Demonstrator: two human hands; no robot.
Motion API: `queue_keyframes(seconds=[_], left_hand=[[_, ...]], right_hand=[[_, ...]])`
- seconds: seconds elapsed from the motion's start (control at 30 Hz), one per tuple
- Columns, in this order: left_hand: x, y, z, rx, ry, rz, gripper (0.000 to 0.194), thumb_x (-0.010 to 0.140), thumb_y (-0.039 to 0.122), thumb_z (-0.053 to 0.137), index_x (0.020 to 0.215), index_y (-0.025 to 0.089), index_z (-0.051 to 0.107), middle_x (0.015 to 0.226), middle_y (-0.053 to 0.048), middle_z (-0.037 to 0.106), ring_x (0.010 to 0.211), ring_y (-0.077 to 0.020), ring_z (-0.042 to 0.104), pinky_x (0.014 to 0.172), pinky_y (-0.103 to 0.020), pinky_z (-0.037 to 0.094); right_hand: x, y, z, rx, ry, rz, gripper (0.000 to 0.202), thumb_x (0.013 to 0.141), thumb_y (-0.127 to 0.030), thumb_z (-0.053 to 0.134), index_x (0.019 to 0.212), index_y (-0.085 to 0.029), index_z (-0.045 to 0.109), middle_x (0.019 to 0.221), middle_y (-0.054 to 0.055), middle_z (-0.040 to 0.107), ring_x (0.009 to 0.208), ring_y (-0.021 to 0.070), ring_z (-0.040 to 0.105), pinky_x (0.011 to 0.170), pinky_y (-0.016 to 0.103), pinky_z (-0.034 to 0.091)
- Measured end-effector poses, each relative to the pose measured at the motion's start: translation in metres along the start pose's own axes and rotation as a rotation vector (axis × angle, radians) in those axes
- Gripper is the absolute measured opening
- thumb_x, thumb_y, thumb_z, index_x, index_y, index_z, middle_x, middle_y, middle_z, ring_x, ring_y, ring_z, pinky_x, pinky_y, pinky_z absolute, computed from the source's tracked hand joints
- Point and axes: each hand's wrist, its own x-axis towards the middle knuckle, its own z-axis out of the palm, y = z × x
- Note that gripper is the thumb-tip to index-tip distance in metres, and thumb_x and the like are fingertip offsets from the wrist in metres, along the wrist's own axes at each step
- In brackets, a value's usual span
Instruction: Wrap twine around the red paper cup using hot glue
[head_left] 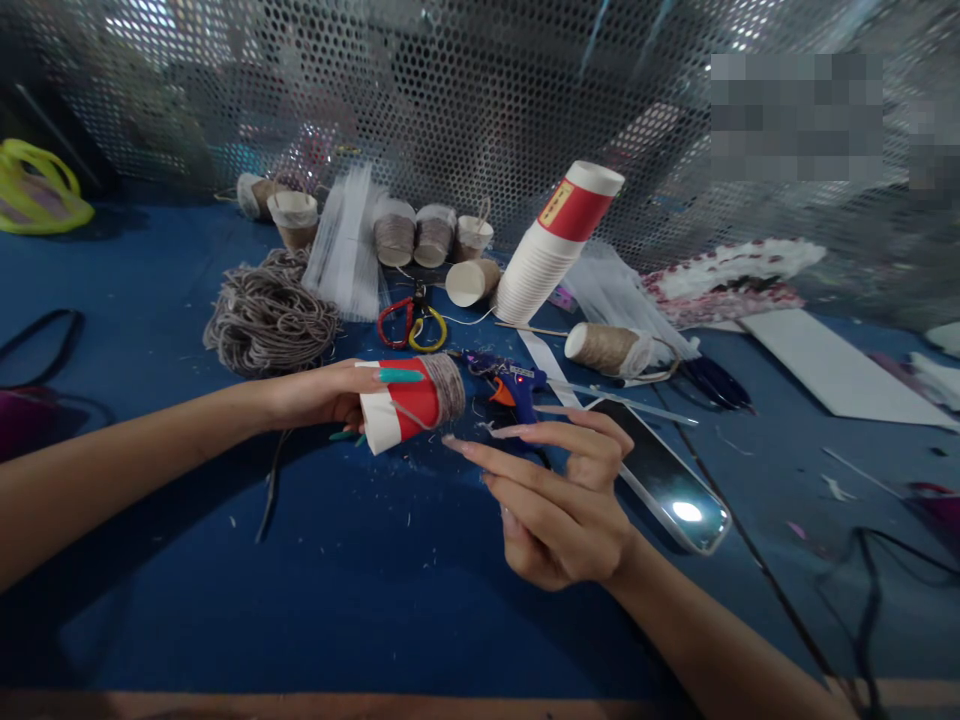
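A red and white paper cup lies sideways in my left hand, whose fingers wrap round its open end. Grey-brown yarn is wound about the other end of the cup, and a strand runs across the red part. My right hand is just right of the cup, fingers stretched and apart, with nothing clearly held. Beyond its fingertips lies a blue glue gun with an orange trigger and a clear glue stick. A skein of the same yarn rests behind my left hand.
Scissors with red and yellow handles lie behind the cup. A tall stack of paper cups leans at the back, near several yarn-wrapped cups. On the right are a phone and a white board. Perforated metal stands behind.
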Motion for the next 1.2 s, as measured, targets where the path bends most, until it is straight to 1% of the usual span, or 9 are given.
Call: queue_keyframes(seconds=[0.17, 0.23, 0.33, 0.43, 0.6, 0.8, 0.9, 1.0, 1.2], left_hand=[[-0.0037, 0.0055, 0.0011, -0.112, -0.027, 0.002, 0.052, 0.072, 0.058, 0.066, 0.101, 0.015, 0.065, 0.075, -0.007, 0.068, 0.069, -0.0199, 0.064, 0.061, -0.029, 0.047], [-0.0046, 0.0077, 0.0022, -0.133, -0.034, -0.006, 0.051, 0.072, 0.057, 0.067, 0.101, 0.016, 0.066, 0.076, -0.008, 0.069, 0.07, -0.0205, 0.064, 0.061, -0.029, 0.048], [-0.0046, 0.0091, 0.0031, -0.148, -0.042, -0.013, 0.053, 0.072, 0.058, 0.066, 0.104, 0.016, 0.066, 0.079, -0.008, 0.069, 0.072, -0.0207, 0.064, 0.061, -0.029, 0.049], [-0.0037, 0.0081, 0.0026, -0.151, -0.044, -0.027, 0.055, 0.072, 0.058, 0.066, 0.108, 0.016, 0.065, 0.083, -0.008, 0.07, 0.075, -0.0211, 0.064, 0.063, -0.029, 0.049], [-0.0007, 0.0034, 0.002, -0.139, 0.006, -0.032, 0.06, 0.072, 0.06, 0.065, 0.112, 0.016, 0.063, 0.081, -0.008, 0.069, 0.077, -0.0217, 0.063, 0.066, -0.03, 0.048], [0.0, 0.0025, 0.0027, -0.124, 0.01, -0.03, 0.055, 0.077, 0.057, 0.062, 0.112, 0.014, 0.061, 0.074, -0.004, 0.065, 0.071, -0.0184, 0.06, 0.063, -0.028, 0.044], [0.0002, 0.0033, 0.0027, -0.135, -0.004, -0.031, 0.056, 0.077, 0.056, 0.062, 0.113, 0.014, 0.06, 0.075, -0.004, 0.065, 0.066, -0.0157, 0.057, 0.059, -0.027, 0.043], [0.0006, 0.0035, 0.0024, -0.15, -0.032, -0.022, 0.056, 0.078, 0.058, 0.061, 0.114, 0.016, 0.061, 0.078, -0.005, 0.066, 0.062, -0.0145, 0.056, 0.056, -0.025, 0.042], [-0.0007, 0.0048, 0.0009, -0.099, -0.067, 0.061, 0.058, 0.08, 0.062, 0.055, 0.12, 0.019, 0.06, 0.089, -0.01, 0.07, 0.07, -0.0186, 0.062, 0.06, -0.027, 0.047]], right_hand=[[-0.002, 0.0004, 0.0026, 0.04, 0.024, 0.017, 0.025, 0.064, -0.015, 0.05, 0.085, -0.026, 0.059, 0.088, -0.004, 0.074, 0.087, 0.0218, 0.056, 0.083, 0.044, 0.04], [-0.0004, -0.0009, 0.0037, 0.058, 0.028, 0.049, 0.032, 0.065, -0.014, 0.051, 0.093, -0.026, 0.057, 0.098, -0.003, 0.075, 0.092, 0.0226, 0.056, 0.085, 0.044, 0.04], [0.0027, -0.0032, 0.0032, 0.07, -0.058, 0.082, 0.032, 0.068, -0.012, 0.051, 0.096, -0.026, 0.055, 0.115, -0.003, 0.073, 0.104, 0.0235, 0.055, 0.089, 0.044, 0.039], [0.0038, -0.0039, 0.0019, 0.072, -0.112, 0.072, 0.027, 0.07, -0.013, 0.05, 0.093, -0.026, 0.055, 0.116, -0.005, 0.072, 0.106, 0.0226, 0.055, 0.091, 0.043, 0.039], [0.0029, -0.0024, 0.0033, 0.109, -0.137, 0.081, 0.025, 0.068, -0.012, 0.052, 0.088, -0.024, 0.057, 0.106, -0.004, 0.074, 0.103, 0.023, 0.053, 0.087, 0.042, 0.039], [0.0025, 0.0004, 0.0057, 0.101, -0.05, 0.042, 0.019, 0.065, -0.012, 0.047, 0.08, -0.023, 0.054, 0.068, -0.003, 0.067, 0.076, 0.0192, 0.051, 0.074, 0.039, 0.039], [0.0012, 0.0003, 0.0054, 0.065, 0.025, 0.022, 0.023, 0.064, -0.011, 0.049, 0.083, -0.023, 0.053, 0.086, -0.001, 0.073, 0.082, 0.0195, 0.052, 0.076, 0.038, 0.041], [0.0011, -0.0018, 0.0059, 0.023, 0.017, 0.014, 0.022, 0.066, -0.012, 0.05, 0.084, -0.024, 0.053, 0.112, -0.003, 0.073, 0.099, 0.0216, 0.053, 0.088, 0.041, 0.04], [0.0027, -0.003, 0.008, 0.006, -0.01, 0.08, 0.018, 0.069, -0.012, 0.049, 0.081, -0.024, 0.054, 0.113, -0.004, 0.074, 0.105, 0.0231, 0.054, 0.093, 0.042, 0.038]])
